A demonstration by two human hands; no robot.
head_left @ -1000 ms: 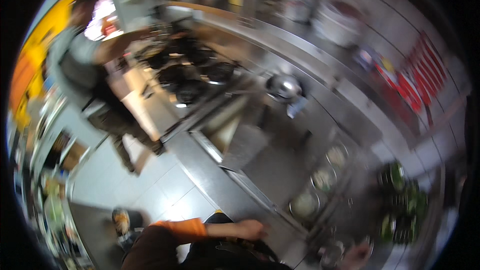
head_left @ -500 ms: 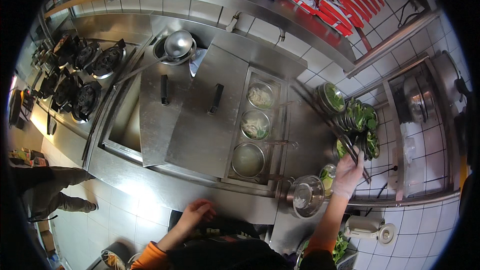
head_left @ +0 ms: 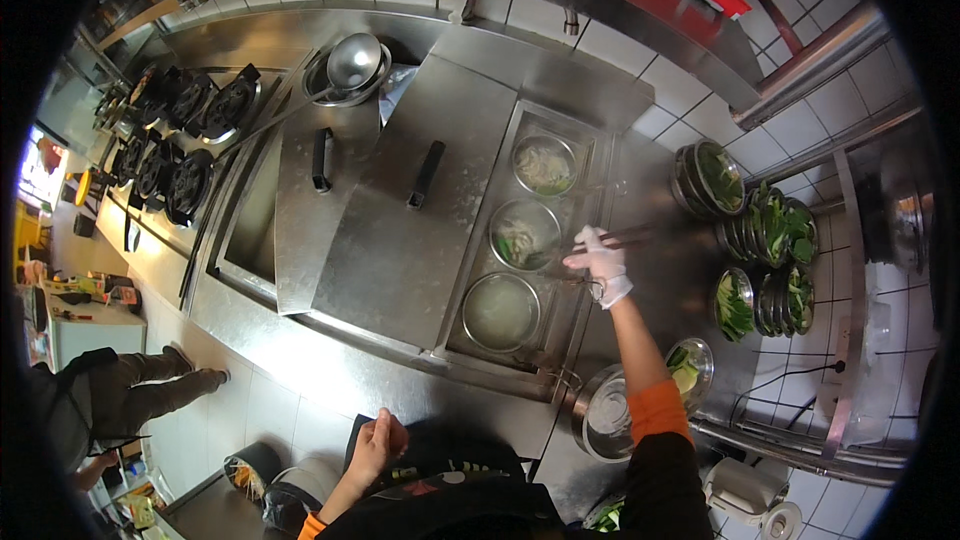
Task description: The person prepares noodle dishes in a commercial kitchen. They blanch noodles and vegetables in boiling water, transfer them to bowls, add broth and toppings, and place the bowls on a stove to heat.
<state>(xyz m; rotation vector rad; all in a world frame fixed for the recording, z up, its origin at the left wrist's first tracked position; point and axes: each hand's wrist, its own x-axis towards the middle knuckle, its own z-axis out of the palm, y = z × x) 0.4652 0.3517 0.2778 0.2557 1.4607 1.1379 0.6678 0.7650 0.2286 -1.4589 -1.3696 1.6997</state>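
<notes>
My right hand [head_left: 602, 268], in a clear glove, reaches over the right edge of the noodle cooker. It grips long dark chopsticks [head_left: 634, 238], blurred and pointing right. Beside its fingertips is the middle strainer basket [head_left: 491, 236], holding pale noodles and some greens. The far basket [head_left: 515, 162] also has pale noodles in it. Cloudy liquid fills the near basket [head_left: 465, 313]. My left hand [head_left: 372, 448] is bare, its fingers curled in with nothing visible in them, in front of my apron near the counter's front edge.
Steel lids [head_left: 390, 250] cover the cooker's middle, and a ladle [head_left: 353, 62] rests on a pot behind them. Gas burners [head_left: 188, 185] stand left. Stacked bowls of greens [head_left: 690, 190] and a steel bowl [head_left: 578, 418] sit right. Another person's legs [head_left: 140, 390] show at left.
My right hand has swung left with the chopsticks, from beside the bowls of greens to the cooker. My left hand has drawn slightly down and left. The view has shifted.
</notes>
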